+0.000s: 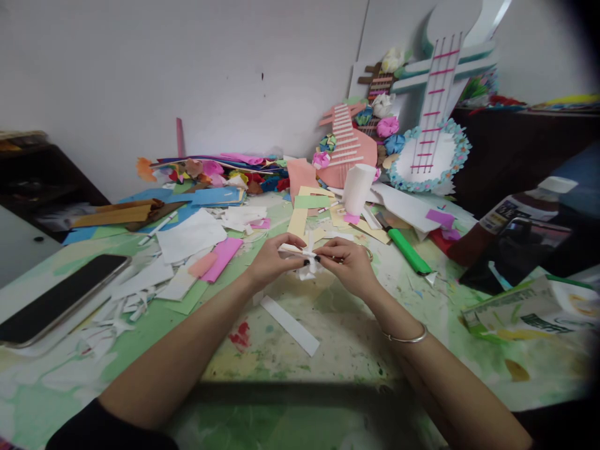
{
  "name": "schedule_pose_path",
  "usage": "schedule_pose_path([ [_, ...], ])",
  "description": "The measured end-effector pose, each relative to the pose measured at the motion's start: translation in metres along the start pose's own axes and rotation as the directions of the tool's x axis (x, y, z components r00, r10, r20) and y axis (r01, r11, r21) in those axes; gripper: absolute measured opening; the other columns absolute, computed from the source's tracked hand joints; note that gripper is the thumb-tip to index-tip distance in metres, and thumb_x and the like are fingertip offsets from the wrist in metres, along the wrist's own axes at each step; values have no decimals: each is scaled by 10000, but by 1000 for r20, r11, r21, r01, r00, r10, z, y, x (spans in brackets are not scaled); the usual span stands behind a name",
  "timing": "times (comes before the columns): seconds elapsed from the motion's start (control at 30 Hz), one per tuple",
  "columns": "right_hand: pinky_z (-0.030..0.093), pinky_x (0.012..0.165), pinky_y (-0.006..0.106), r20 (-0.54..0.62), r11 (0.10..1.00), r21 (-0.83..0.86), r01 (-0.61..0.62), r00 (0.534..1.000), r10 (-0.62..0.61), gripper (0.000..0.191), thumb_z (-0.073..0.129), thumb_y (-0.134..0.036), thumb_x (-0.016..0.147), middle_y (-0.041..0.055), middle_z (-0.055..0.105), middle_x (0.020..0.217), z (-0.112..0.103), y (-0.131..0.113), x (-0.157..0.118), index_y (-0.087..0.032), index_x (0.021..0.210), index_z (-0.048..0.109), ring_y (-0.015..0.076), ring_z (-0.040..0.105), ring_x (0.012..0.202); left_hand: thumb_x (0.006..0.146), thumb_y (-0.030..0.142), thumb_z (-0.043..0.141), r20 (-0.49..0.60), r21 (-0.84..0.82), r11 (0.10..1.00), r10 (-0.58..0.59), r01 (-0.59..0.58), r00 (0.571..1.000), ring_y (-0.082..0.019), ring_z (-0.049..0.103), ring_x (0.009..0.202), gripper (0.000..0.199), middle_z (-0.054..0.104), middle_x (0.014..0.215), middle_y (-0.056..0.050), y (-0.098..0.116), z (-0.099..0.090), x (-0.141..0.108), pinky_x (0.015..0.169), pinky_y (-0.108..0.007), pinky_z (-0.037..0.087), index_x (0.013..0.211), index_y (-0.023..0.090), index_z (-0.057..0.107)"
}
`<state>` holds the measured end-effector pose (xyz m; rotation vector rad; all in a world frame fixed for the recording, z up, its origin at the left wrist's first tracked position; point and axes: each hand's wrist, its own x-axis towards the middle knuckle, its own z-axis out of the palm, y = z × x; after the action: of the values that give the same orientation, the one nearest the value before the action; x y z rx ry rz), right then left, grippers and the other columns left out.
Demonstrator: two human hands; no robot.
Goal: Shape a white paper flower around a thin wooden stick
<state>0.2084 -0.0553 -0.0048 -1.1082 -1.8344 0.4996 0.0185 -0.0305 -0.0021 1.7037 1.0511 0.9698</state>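
Paper piece (307, 273), white and made up of narrow strips, was between the two hands near the middle of the counter (347, 350). The left hand (277, 259) pinched its left part, thumb on the near side and fingers on the far side. The right hand (347, 261) pinched its right part between thumb and fingers, the two thumb tips close together. Whether the piece touched the counter could not be told.

Just nearer than the hands, a loose white strip (290, 326) lay slanting on the counter, and a red stain (240, 336) marked the surface to its left. A bracelet (415, 338) circled the right wrist.

To the left lay white sheets (192, 236), with a pink card (224, 259) at their right edge and a dark-screened phone (60, 299) nearer, at the far left side. Beyond the hands, a white paper roll (359, 190) stood upright, slightly tilted; to its right, nearer, lay a green cutter (409, 251).

On the right were a bottle (513, 215) with a white cap, a dark device (510, 259) in front of it, and a carton (529, 309) nearer still. At the far side, an orange paper instrument (359, 153) and a white one trimmed with blue flowers (464, 150) leaned by the wall (225, 75).
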Motion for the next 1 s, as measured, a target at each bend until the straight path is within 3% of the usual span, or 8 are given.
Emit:
schedule_pose_path([
  [0.2,409,578,225,-8,1000,3,0,1000,0,178,603,-167,764,30,663,784,0,1,0,-219,858,745,106,569,654,648,361,695,56,-86,996,-12,16,998,-113,573,649,348,622,892,-36,1,0,-1,587,-211,445,907,148,602],
  [0.47,406,575,228,-3,1000,-4,17,1000,-17,174,606,-172,762,25,654,773,-1,1,-1,-226,852,745,105,565,638,693,370,630,32,-82,996,-39,41,999,-121,534,601,258,607,699,-10,3,2,-2,545,-207,399,819,144,623],
  [1.0,408,578,225,0,1000,2,16,1000,-16,179,603,-151,758,21,641,765,-1,-2,-1,-226,840,744,101,555,634,695,330,642,40,-76,997,-4,7,999,-121,548,620,228,617,732,-16,3,0,-2,575,-215,415,818,139,634],
])
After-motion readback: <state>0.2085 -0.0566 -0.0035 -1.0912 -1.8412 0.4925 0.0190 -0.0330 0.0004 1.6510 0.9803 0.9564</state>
